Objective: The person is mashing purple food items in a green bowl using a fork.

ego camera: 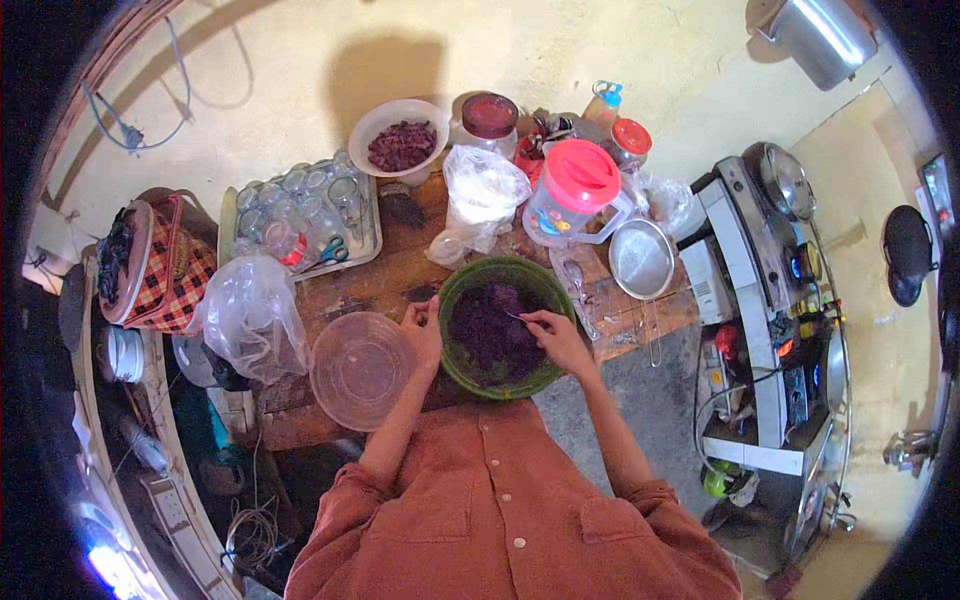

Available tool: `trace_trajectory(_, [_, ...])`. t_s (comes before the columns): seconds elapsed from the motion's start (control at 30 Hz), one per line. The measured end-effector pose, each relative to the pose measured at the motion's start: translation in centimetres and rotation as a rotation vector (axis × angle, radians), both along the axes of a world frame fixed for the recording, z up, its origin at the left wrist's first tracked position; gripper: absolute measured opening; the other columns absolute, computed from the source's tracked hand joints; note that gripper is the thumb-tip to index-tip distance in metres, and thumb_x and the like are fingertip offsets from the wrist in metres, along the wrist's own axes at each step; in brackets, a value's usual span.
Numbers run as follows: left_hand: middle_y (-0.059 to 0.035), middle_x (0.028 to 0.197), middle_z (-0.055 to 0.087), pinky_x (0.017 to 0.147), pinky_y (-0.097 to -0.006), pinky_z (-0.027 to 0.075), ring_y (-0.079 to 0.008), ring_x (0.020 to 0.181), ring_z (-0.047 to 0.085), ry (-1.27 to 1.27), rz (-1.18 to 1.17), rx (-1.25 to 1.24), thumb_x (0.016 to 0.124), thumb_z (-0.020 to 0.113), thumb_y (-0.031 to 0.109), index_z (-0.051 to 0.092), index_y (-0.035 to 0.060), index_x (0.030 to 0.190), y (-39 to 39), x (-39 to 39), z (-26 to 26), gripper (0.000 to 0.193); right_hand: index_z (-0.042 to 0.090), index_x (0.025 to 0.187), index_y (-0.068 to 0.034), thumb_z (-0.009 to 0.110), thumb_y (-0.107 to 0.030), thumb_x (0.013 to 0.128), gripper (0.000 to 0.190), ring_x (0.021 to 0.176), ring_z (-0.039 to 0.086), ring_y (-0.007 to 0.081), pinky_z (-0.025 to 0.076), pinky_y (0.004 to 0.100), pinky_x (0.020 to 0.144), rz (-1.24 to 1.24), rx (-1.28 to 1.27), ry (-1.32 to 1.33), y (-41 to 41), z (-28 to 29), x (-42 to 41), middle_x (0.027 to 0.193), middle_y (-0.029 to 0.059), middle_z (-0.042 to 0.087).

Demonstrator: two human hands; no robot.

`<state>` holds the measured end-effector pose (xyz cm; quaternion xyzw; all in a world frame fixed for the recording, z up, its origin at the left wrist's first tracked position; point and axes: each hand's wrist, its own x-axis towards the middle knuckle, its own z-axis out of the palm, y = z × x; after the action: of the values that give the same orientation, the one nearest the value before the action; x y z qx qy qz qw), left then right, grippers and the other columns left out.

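A deep green plastic basin (551, 379) stands at the table's front edge, close against my body. Dark purple mash (491, 337) covers its bottom. My left hand (424, 334) grips the basin's left rim. In my right hand (556, 339) is a small metal utensil (513, 316), its handle pinched between thumb and fingers above the mash; its far end is too small to tell. Left of the basin, beside my left forearm, sits a clear round plastic container (360, 375) with nothing visible inside.
Behind the basin are a bag of white powder (484, 187), a pink-lidded pitcher (574, 184) and a white bowl of purple pieces (401, 139). A strainer (641, 259) lies right. Left are a tray of glass jars (300, 202) and a plastic bag (251, 315). A gas stove (750, 225) stands far right.
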<state>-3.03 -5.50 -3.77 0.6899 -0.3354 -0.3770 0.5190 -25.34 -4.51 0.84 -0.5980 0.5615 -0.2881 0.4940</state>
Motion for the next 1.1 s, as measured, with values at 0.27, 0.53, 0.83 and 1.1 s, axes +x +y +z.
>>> trace_trajectory(0.27, [-0.003,0.061,0.054,0.053,-0.0213,0.037,-0.0071,0.055,0.048,0.049,0.002,-0.043,0.08,0.055,0.025,0.052,0.0009,0.074,-0.4,-0.5,0.9,0.025,0.056,0.083,-0.008,0.042,-0.019,0.081,0.018,0.061,0.058,0.0326,0.047,0.0417,0.053,-0.043,-0.159,0.844,4.3,-1.6,9.0,0.06,0.0162,0.057])
trace_trajectory(0.53, [-0.0026,0.062,0.054,0.055,-0.0221,0.038,-0.0078,0.057,0.048,0.048,0.03,0.033,0.078,0.058,0.027,0.052,0.002,0.072,-0.1,-0.2,0.0,0.026,0.054,0.083,-0.007,0.043,-0.014,0.078,0.014,0.063,0.059,0.0302,0.047,0.0405,0.053,0.105,-0.081,0.914,5.8,-1.0,8.5,0.066,0.0153,0.058])
trace_trajectory(0.83, [-0.0024,0.062,0.053,0.055,-0.0222,0.037,-0.0074,0.056,0.047,0.049,0.011,0.044,0.078,0.058,0.024,0.051,0.0025,0.072,0.1,0.1,0.0,0.024,0.062,0.083,-0.008,0.051,-0.024,0.077,0.021,0.072,0.058,0.031,0.046,0.0394,0.065,0.3,0.014,0.564,2.6,1.3,1.4,0.076,0.0164,0.059])
trace_trajectory(1.1, [-0.0023,0.059,0.052,0.055,-0.0213,0.037,-0.0071,0.055,0.047,0.058,0.01,-0.031,0.079,0.056,0.026,0.051,0.0014,0.073,-0.4,-0.1,-0.7,0.026,0.057,0.082,-0.008,0.044,-0.021,0.08,0.019,0.065,0.058,0.0348,0.046,0.0453,0.059,-0.052,-0.151,0.672,3.8,-1.2,7.9,0.07,0.0187,0.058])
